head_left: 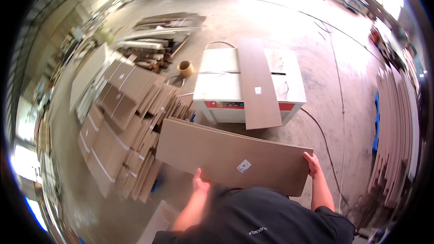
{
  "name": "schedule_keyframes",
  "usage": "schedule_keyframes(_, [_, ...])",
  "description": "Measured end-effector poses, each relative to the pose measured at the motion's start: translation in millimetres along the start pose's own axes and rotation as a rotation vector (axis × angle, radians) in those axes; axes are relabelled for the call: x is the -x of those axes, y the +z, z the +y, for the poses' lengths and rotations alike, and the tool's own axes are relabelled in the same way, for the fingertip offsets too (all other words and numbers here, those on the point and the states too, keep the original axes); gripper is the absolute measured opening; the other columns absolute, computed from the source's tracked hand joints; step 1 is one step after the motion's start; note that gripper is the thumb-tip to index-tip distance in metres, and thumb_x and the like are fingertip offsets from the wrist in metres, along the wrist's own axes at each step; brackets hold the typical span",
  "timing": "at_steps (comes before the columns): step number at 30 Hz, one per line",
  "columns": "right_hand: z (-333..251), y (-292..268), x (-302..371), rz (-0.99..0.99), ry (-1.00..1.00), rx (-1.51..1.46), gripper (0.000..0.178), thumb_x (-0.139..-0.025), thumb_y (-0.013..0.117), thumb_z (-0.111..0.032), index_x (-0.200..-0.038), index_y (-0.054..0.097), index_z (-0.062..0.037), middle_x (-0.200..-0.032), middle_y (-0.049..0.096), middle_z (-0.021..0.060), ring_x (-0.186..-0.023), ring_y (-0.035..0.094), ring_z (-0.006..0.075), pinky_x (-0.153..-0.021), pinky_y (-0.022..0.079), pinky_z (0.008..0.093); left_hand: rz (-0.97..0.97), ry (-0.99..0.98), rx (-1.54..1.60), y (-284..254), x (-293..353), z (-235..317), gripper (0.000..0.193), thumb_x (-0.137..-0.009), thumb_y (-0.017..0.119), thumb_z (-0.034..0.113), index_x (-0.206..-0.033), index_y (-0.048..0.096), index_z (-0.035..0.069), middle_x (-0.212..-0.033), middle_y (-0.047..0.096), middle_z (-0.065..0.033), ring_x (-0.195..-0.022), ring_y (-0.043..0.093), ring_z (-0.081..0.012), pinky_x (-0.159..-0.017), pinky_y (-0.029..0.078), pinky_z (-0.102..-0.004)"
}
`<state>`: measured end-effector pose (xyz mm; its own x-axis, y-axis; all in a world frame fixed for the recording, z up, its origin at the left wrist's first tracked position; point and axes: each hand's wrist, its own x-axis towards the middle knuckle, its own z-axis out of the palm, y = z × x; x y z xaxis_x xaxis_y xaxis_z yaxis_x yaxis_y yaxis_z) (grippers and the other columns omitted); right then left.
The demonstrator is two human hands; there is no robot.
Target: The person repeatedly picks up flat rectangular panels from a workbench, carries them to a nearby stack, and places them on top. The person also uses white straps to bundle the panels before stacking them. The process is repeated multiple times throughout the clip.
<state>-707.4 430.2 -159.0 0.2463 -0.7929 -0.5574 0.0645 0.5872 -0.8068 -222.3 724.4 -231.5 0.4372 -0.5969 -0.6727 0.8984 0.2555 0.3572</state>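
A long brown board [212, 149] with a white label is held in front of my body, tilted, its left end higher. A second edge along its top suggests another board behind it. My left hand [200, 182] grips the lower edge left of the middle. At the upper right corner my right hand [312, 164] is closed round the board's end, thumb on the near face. Beyond it, a similar labelled board [259, 90] lies across a white machine table [219, 86] with a red front stripe, its near end overhanging.
Strapped stacks of brown boards [124, 131] stand on the floor at the left. Past them lies a pile of scrap strips [149, 40] near a brown tape roll [185, 68]. Upright panels [395, 131] line the right side. A dark cable [323, 135] crosses the floor.
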Motion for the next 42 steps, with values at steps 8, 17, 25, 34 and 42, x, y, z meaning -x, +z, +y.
schedule_keyframes(8, [73, -32, 28, 0.62, -0.123, -0.342, 0.051, -0.094, 0.074, -0.035, -0.128, 0.06, -0.0005, -0.115, 0.07, 0.0104, -0.1, 0.069, 0.0243, -0.087, 0.058, 0.04, -0.238, -0.529, -0.235, 198, -249, -67, 0.049, -0.099, 0.067, 0.023, -0.14, 0.052, 0.002, -0.14, 0.057, -0.0153, -0.13, 0.052, -0.0371, -0.112, 0.041, -0.0561])
schedule_keyframes(17, [69, 100, -11, 0.841, -0.203, -0.67, 0.047, -0.098, 0.069, -0.031, -0.13, 0.057, 0.0019, -0.121, 0.068, 0.0134, -0.104, 0.069, 0.0291, -0.088, 0.06, 0.0441, -0.398, -0.454, -0.669, 322, -369, -121, 0.044, -0.101, 0.061, 0.011, -0.141, 0.046, 0.001, -0.135, 0.058, -0.0157, -0.121, 0.059, -0.0315, -0.103, 0.051, -0.0486])
schedule_keyframes(25, [65, 173, -197, 0.751, -0.122, -0.891, 0.051, -0.097, 0.071, -0.036, -0.132, 0.057, -0.0016, -0.128, 0.065, 0.0115, -0.116, 0.064, 0.0295, -0.095, 0.057, 0.0473, -0.479, -0.423, -1.243, 311, -281, -107, 0.068, -0.102, 0.063, 0.021, -0.154, 0.025, 0.002, -0.15, 0.046, -0.0192, -0.139, 0.044, -0.0314, -0.115, 0.037, -0.0447])
schedule_keyframes(34, [-21, 180, -314, 0.335, 0.321, -0.263, 0.045, -0.096, 0.072, -0.041, -0.117, 0.065, -0.0019, -0.1, 0.073, 0.0096, -0.089, 0.072, 0.0242, -0.076, 0.06, 0.0404, -0.479, -0.212, -1.578, 369, -344, -84, 0.054, -0.1, 0.061, 0.024, -0.142, 0.043, -0.004, -0.136, 0.058, -0.0205, -0.125, 0.057, -0.0281, -0.107, 0.046, -0.0429])
schedule_keyframes(42, [-73, 121, -357, 0.472, 0.112, 0.964, 0.075, -0.09, 0.054, -0.075, -0.109, 0.073, -0.0037, -0.111, 0.075, 0.0142, -0.1, 0.072, 0.029, -0.09, 0.053, 0.041, -0.452, -0.129, -2.065, 318, -363, -106, 0.074, -0.096, 0.061, 0.052, -0.142, 0.047, -0.004, -0.136, 0.057, -0.028, -0.132, 0.054, -0.04, -0.109, 0.044, -0.0456])
